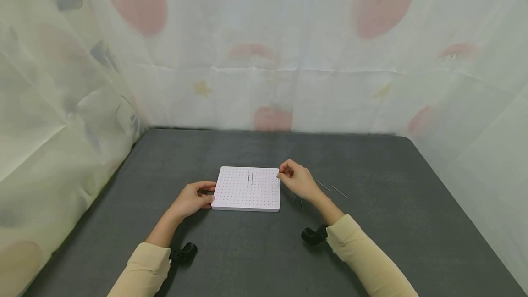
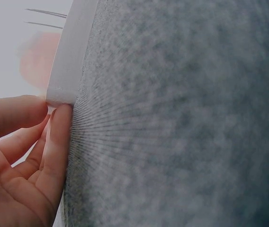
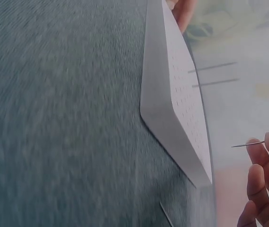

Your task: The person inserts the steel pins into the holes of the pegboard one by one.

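A white perforated board (image 1: 247, 198) lies on the dark table, its top covered in rows of small holes. Two thin metal pins (image 1: 248, 180) stand upright in it, near the middle of its far half. My left hand (image 1: 191, 201) holds the board's left edge, thumb close to the near corner. Above the far right corner, my right hand (image 1: 300, 181) pinches another thin metal pin (image 3: 243, 145) between thumb and index finger. The pin's tip points out past the fingertips, and its other end is hidden in the hand.
Several loose metal pins (image 1: 340, 192) lie scattered on the grey tabletop (image 1: 255, 251) to the right of the board, some partly behind the right wrist. A printed white curtain (image 1: 330, 100) hangs behind the table and along its sides. Black wrist cameras (image 1: 184, 253) hang under both sleeves.
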Action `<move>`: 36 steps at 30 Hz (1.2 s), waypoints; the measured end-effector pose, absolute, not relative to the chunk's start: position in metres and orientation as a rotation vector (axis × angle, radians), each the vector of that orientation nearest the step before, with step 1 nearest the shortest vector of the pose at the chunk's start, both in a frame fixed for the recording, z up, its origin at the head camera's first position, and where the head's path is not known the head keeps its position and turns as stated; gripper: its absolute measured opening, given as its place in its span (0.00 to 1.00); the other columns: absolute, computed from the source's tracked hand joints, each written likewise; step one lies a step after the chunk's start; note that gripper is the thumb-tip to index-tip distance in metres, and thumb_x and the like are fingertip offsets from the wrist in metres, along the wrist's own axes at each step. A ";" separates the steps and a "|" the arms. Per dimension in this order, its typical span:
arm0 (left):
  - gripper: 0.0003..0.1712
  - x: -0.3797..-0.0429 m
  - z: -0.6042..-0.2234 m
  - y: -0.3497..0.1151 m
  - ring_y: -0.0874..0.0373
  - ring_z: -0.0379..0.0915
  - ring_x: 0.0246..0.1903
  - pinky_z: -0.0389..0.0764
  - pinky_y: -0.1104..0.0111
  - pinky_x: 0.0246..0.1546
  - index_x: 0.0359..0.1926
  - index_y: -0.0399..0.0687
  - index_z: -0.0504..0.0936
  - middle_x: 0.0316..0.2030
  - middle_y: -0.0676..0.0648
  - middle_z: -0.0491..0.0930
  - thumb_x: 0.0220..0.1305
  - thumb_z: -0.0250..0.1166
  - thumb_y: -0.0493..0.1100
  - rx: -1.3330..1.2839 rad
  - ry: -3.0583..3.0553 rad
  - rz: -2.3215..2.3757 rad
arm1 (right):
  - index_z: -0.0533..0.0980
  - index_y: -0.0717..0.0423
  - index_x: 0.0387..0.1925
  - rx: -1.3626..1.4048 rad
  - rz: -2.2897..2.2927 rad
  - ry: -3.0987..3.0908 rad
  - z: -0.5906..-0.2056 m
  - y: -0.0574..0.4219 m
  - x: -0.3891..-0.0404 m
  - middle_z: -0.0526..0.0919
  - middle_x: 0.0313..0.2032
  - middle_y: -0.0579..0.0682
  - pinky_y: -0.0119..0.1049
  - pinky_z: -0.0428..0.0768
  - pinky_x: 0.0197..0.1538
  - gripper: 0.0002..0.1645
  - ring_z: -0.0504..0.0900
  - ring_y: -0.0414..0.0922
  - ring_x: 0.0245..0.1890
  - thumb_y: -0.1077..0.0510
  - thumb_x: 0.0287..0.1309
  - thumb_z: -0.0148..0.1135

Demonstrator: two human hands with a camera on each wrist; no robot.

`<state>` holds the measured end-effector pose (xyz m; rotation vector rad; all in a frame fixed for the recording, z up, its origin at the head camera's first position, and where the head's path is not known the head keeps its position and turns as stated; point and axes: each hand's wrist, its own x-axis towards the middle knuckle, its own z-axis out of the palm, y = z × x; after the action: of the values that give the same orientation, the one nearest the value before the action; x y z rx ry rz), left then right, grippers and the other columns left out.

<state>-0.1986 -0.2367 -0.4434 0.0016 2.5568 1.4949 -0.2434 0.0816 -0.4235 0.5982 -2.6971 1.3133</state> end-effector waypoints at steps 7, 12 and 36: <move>0.25 -0.198 -0.442 -0.236 0.56 0.76 0.35 0.82 0.65 0.34 0.58 0.36 0.71 0.51 0.36 0.72 0.57 0.61 0.32 -0.018 2.535 1.504 | 0.73 0.51 0.32 0.612 1.318 -2.673 -0.425 0.066 -0.242 0.75 0.27 0.43 0.29 0.68 0.28 0.03 0.70 0.39 0.26 0.60 0.56 0.60; 0.26 -0.197 -0.440 -0.236 0.56 0.76 0.36 0.82 0.64 0.34 0.58 0.36 0.70 0.52 0.36 0.72 0.58 0.61 0.32 -0.015 2.527 1.510 | 0.73 0.50 0.31 0.653 1.326 -2.652 -0.426 0.055 -0.240 0.76 0.28 0.42 0.29 0.69 0.29 0.03 0.71 0.39 0.28 0.60 0.56 0.60; 0.25 -0.198 -0.442 -0.234 0.57 0.76 0.35 0.82 0.64 0.34 0.58 0.36 0.71 0.51 0.37 0.73 0.57 0.61 0.32 -0.032 2.547 1.502 | 0.74 0.51 0.29 0.792 1.232 -2.599 -0.440 0.027 -0.238 0.78 0.25 0.42 0.25 0.69 0.28 0.04 0.70 0.35 0.24 0.61 0.52 0.61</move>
<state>-0.1982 -0.2341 -0.4421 -0.0321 2.5471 1.5017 -0.2378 0.0274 -0.4397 0.7920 -2.5985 1.2320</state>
